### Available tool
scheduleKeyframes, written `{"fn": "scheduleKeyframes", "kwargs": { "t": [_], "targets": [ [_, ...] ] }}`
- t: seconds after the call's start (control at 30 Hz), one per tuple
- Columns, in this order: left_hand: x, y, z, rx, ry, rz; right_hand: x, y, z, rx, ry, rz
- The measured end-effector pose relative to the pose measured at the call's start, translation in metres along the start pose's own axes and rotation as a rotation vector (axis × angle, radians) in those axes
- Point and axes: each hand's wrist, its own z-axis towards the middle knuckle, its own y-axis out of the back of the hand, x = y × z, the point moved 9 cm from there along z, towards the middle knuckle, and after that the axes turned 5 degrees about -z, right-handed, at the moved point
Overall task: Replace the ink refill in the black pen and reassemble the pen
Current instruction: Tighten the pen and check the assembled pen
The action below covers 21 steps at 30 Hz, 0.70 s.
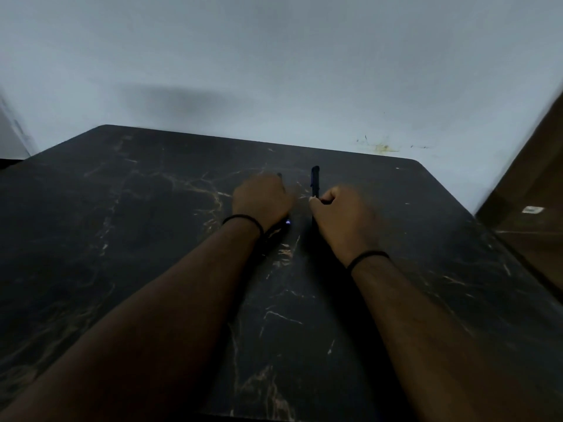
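Note:
Two dark pens lie lengthwise on the black marble table (128,226), pointing away from me. My right hand (341,217) is curled over the right black pen (315,181), fingers closed on its near part, and the far end sticks out beyond the knuckles. My left hand (262,199) covers the left pen (285,223), of which only a near end with a bluish glint and a far tip show. Whether the left fingers grip that pen is hidden by the hand. The scene is dim and slightly blurred.
The table's far edge meets a pale wall (274,71). A brown wooden panel (530,190) stands at the right, close to the table's right corner. Both wrists wear thin black bands.

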Motion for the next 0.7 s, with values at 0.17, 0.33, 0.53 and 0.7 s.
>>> {"fn": "scheduleKeyframes", "kwargs": {
  "t": [0.17,0.33,0.53,0.7],
  "targets": [
    [0.039,0.024,0.000,-0.117,0.178,-0.161,0.028,-0.019,-0.005,0.098,0.094,-0.185],
    [0.035,0.021,-0.003,-0.087,0.166,-0.145,0.038,-0.018,0.000,0.036,0.116,-0.317],
    [0.031,0.022,-0.004,-0.098,0.147,-0.141,0.038,-0.020,0.003,0.004,0.134,-0.351],
    [0.027,0.021,-0.005,-0.104,0.126,-0.167,0.036,-0.019,0.003,-0.021,0.132,-0.342]
  ]
}}
